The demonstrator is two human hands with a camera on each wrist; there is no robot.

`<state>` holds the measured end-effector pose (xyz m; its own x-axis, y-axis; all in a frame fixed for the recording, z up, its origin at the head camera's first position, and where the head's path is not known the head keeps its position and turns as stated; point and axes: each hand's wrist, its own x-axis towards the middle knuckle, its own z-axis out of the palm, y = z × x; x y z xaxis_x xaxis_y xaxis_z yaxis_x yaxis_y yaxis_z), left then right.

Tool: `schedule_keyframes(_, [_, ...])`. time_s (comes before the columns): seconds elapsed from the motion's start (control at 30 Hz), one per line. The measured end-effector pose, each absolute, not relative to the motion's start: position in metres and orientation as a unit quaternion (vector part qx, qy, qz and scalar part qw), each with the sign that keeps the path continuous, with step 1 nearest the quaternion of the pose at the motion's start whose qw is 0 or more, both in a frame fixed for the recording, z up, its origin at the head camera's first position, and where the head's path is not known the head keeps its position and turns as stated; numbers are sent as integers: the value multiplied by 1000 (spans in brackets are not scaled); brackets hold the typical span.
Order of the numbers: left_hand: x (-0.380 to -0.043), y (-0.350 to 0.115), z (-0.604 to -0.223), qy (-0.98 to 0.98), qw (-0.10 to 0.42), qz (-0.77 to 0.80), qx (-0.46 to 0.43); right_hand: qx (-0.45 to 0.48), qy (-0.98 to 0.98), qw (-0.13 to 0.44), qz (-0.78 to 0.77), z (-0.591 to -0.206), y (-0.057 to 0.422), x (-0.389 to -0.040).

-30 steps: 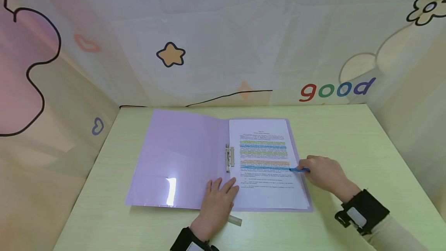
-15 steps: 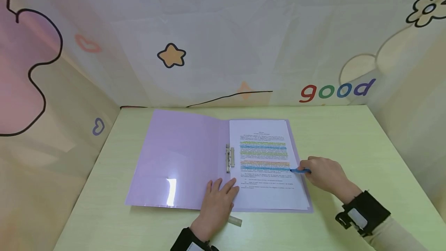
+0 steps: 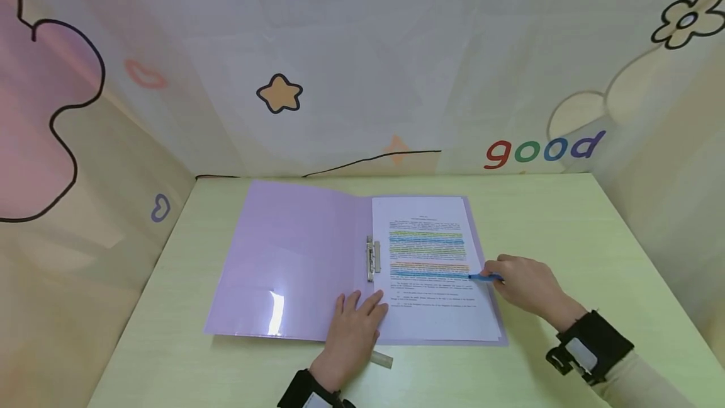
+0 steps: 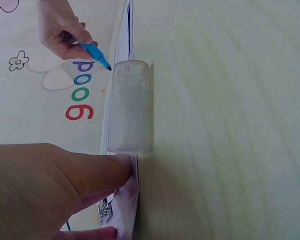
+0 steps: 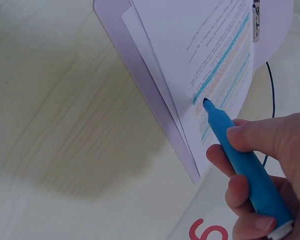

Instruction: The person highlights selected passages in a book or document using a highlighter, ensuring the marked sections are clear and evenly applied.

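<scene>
My right hand (image 3: 527, 283) grips a blue highlighter (image 5: 247, 170), thumb and fingers curled round its barrel. Its dark tip is close over the printed sheet (image 3: 436, 326), beside the right end of the lower blue stripe. That sheet carries green, blue and orange stripes over its text and lies on the right side of an open purple folder (image 3: 283, 250). With fingers spread, my left hand (image 3: 351, 332) rests on the folder's lower edge by the spine, fingertips at the sheet's lower left corner. Close to the left thumb lies a grey translucent cylinder (image 4: 131, 107).
A metal clip (image 3: 370, 260) is fixed at the folder's spine, left of the sheet. The folder lies on a pale wooden table (image 3: 578, 232). Behind the table hangs a printed cloth backdrop (image 3: 362, 80) with a star and the word "good".
The head view has shifted slightly. Both hands, the highlighter and the folder stay almost where they were, with the highlighter's tip still by the end of the blue stripe.
</scene>
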<state>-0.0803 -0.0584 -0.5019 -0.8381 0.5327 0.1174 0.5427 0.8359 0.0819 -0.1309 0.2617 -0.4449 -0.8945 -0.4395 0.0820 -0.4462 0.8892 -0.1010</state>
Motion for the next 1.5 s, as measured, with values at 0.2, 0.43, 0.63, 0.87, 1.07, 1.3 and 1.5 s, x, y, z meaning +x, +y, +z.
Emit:
schedule_keyframes(0.2, [-81,-59,-502,-958,38,-50,-280,218,-970,69,82,-445,265,-128])
schedule_keyframes(0.43, [-81,-59,-503,-957,48,-45,-282,201,-967,89,130,-450,259,-119])
schedule_keyframes(0.63, [-79,-60,-503,-956,56,-40,-284,191,-967,86,145,-448,250,-111])
schedule_keyframes(0.87, [-78,-59,-501,-955,52,-39,-291,195,-963,107,154,-442,247,-104])
schedule_keyframes(1.07, [-78,-56,-495,-953,40,-44,-298,189,-960,122,167,-441,248,-98])
schedule_keyframes(1.3, [-82,-40,-485,-940,65,-29,-333,171,-959,129,187,-440,250,-91])
schedule_keyframes(1.5, [-91,-12,-475,-939,57,-20,-339,167,-953,159,195,-440,250,-87])
